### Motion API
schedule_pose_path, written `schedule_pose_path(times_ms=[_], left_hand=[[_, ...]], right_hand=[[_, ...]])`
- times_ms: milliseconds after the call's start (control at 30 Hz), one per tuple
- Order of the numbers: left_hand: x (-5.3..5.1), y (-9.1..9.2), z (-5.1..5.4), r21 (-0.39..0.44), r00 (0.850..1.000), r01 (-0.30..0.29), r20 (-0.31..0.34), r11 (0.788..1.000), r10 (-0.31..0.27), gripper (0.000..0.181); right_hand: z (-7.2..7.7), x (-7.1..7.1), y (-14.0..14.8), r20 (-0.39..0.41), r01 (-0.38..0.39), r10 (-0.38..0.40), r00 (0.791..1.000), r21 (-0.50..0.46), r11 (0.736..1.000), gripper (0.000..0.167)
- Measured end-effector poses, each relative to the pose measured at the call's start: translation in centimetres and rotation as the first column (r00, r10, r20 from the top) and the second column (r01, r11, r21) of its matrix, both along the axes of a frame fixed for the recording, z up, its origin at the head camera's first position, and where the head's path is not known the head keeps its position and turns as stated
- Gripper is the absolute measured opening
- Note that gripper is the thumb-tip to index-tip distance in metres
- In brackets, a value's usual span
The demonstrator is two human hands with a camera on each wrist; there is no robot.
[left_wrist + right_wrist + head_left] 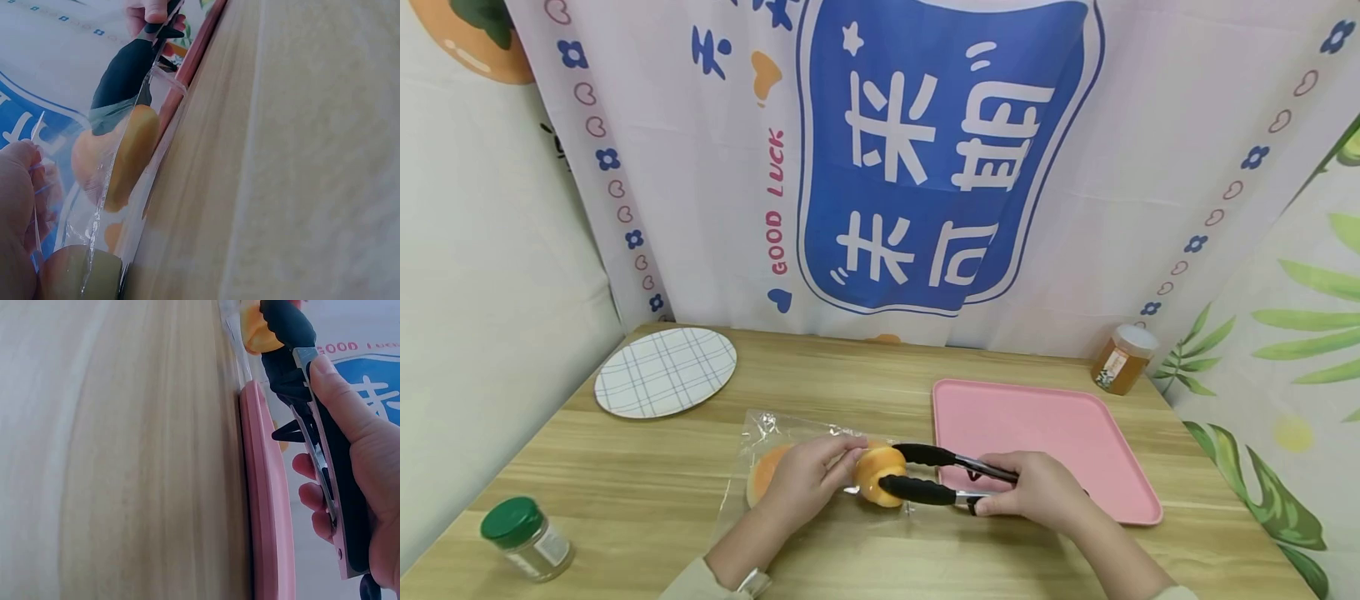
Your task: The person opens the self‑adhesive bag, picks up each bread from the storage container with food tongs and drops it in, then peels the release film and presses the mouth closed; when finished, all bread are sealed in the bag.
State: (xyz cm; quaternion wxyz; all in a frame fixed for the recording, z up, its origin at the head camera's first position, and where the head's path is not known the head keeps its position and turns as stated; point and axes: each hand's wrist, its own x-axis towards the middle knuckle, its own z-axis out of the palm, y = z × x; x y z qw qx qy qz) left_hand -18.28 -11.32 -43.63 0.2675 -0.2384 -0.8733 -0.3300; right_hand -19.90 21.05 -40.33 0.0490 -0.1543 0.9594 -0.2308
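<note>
My right hand (pixel 1041 492) grips black-tipped metal tongs (pixel 928 490), whose tips clamp a golden bread roll (pixel 874 473) at the middle of the table. Between the thumb and fingers of my left hand (pixel 805 482) is the edge of a clear plastic bag (pixel 766 423). Another piece of bread (pixel 766 473) lies inside the bag, partly covered by the left hand. In the left wrist view the clamped roll (pixel 140 144) appears at the bag's mouth, with film around part of it. The right wrist view shows the tong handles (pixel 340 475) in my palm.
A pink tray (pixel 1037 417) lies right of the bag, under the right hand. At the back left is a checked plate (pixel 666 371). A green-lidded jar (pixel 527 537) stands front left, and an amber jar (pixel 1123 362) back right.
</note>
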Motion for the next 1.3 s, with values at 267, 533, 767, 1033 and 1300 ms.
schedule_pose_path(times_ms=[267,533,767,1033,1300], left_hand=[[0.1,0.2,0.2,0.010,0.999,-0.002,0.041,1.000,0.002,0.012],[0.1,0.2,0.2,0.008,0.999,0.028,0.044,1.000,-0.029,0.012],[0.1,0.2,0.1,0.016,0.999,0.027,0.025,1.000,-0.028,0.012],[0.0,0.1,0.0,0.015,0.999,0.022,0.023,1.000,-0.022,0.011],[0.0,0.1,0.0,0.017,0.998,0.003,0.065,1.000,-0.004,0.013]], right_hand=[[-0.5,0.2,-0.7,-0.052,-0.073,0.073,0.996,0.005,0.997,0.064],[-0.7,0.9,-2.3,-0.139,-0.085,0.088,0.986,0.022,0.996,0.065],[-1.2,1.4,-3.5,-0.201,-0.044,0.048,0.978,0.024,0.999,0.061],[-1.4,1.9,-4.3,-0.202,-0.003,0.007,0.979,0.020,1.000,0.067],[-1.2,1.6,-3.8,-0.226,-0.029,0.045,0.973,0.074,0.997,0.074]])
